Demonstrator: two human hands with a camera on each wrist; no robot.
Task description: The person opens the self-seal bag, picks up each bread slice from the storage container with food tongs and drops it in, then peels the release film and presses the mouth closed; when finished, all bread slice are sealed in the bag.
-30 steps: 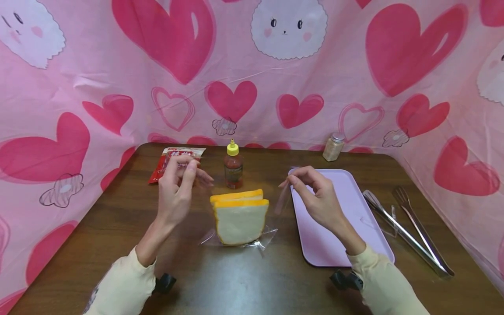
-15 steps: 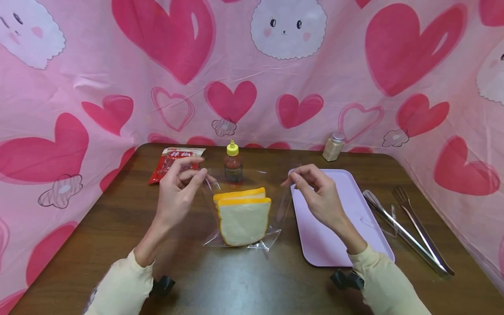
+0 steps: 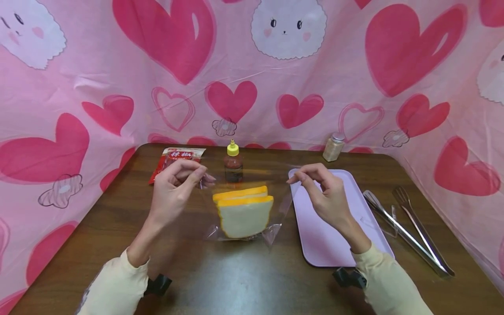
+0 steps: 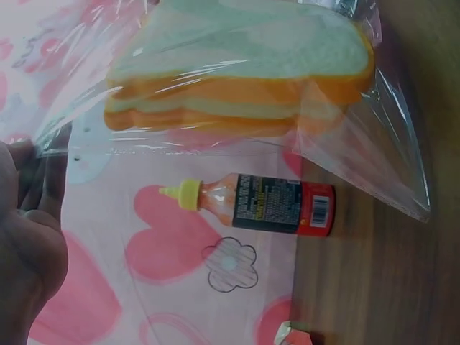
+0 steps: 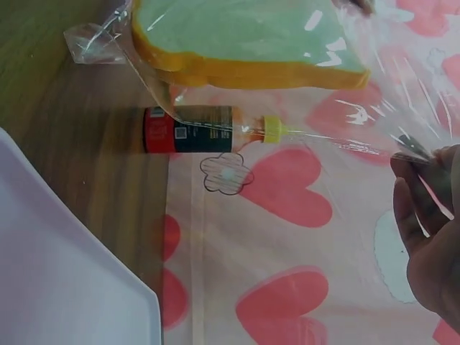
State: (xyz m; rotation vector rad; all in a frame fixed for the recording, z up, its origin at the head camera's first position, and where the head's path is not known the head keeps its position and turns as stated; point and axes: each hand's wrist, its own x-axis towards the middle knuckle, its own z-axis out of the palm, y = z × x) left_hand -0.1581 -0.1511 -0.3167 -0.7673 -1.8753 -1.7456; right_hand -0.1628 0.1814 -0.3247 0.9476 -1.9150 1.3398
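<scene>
Two slices of bread (image 3: 245, 218), white with orange-yellow crusts, stand upright inside a clear plastic bag (image 3: 272, 232). My left hand (image 3: 170, 188) pinches the bag's upper left edge between thumb and fingers. On the other side, my right hand (image 3: 326, 192) pinches the upper right edge. The film is stretched between both hands, above the bread. In the left wrist view, the crusts of both slices (image 4: 244, 90) show through the film. A single slice face (image 5: 244, 43) fills the top of the right wrist view. Whether the bag's bottom touches the table cannot be told.
Behind the bag stands a sauce bottle (image 3: 233, 168) with a yellow cap. A red packet (image 3: 157, 168) lies at back left, partly behind my left hand. A lilac tray (image 3: 334, 249), metal tongs (image 3: 409, 236), and a shaker jar (image 3: 333, 148) are to the right.
Both hands have spread slightly apart, pulling the film wider. The bagged bread has shifted a little right and slightly upward in the head view.
</scene>
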